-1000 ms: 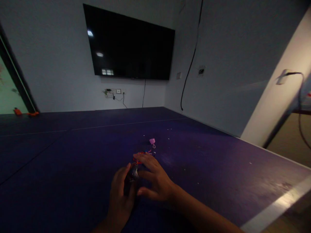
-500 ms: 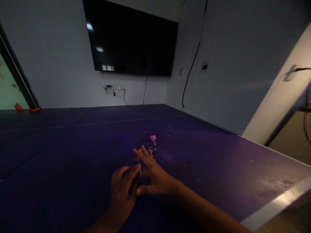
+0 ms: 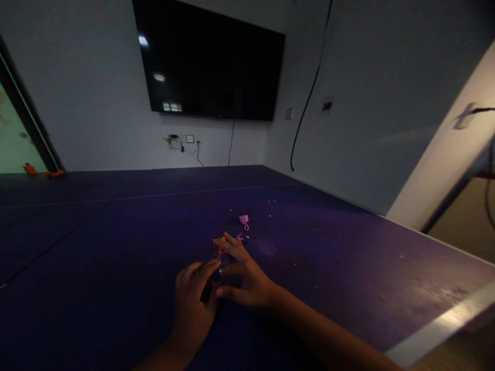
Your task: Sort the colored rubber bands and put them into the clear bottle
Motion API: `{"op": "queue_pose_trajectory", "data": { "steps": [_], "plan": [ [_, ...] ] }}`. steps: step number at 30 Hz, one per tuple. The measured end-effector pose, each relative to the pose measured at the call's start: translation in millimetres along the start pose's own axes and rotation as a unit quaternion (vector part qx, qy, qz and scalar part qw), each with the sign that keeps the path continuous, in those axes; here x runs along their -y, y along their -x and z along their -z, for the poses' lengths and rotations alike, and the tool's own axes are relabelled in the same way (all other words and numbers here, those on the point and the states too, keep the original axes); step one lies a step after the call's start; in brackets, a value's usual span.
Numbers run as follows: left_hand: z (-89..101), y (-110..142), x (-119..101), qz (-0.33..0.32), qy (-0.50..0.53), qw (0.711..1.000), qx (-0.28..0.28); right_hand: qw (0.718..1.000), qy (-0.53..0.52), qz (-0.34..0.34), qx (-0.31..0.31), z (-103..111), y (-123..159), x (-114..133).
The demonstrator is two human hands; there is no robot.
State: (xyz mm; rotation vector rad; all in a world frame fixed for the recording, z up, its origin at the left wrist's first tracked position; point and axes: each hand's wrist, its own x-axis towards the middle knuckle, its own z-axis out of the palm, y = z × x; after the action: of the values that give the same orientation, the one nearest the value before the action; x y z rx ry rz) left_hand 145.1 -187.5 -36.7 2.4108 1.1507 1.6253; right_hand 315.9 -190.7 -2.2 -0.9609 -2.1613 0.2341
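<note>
Low in the middle of the view, a small see-through container [image 3: 222,274] with a dark part is between my hands. My left hand [image 3: 195,299] curls around its left side. My right hand [image 3: 249,275] has its thumb and forefinger at the right side, while the other fingers stretch forward. Just beyond those fingers lies a small heap of colourful thin loops [image 3: 219,247], red, yellow and blue; I cannot tell whether they are clips or bands. A pink piece with a loop [image 3: 243,219] rests behind the heap. The container's lower part is hidden by my hands.
Everything lies on a wide dark purple surface [image 3: 135,232] with small white specks on its right half. A large black television [image 3: 216,62] hangs on the back wall. A black cable [image 3: 307,103] dangles at right. Orange objects [image 3: 54,174] sit at far left.
My right forefinger has bent in closer around the container, and my right hand has drawn slightly inward. The heap and the pink piece have stayed in place.
</note>
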Motion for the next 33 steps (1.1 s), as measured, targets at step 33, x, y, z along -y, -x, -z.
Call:
{"op": "queue_pose_trajectory", "data": {
  "steps": [33],
  "plan": [
    [-3.9, -2.5, -2.5, 0.023, 0.064, 0.998, 0.001, 0.964, -0.184, -0.080, -0.177, 9.1, -6.0, 6.3]
  ]
}}
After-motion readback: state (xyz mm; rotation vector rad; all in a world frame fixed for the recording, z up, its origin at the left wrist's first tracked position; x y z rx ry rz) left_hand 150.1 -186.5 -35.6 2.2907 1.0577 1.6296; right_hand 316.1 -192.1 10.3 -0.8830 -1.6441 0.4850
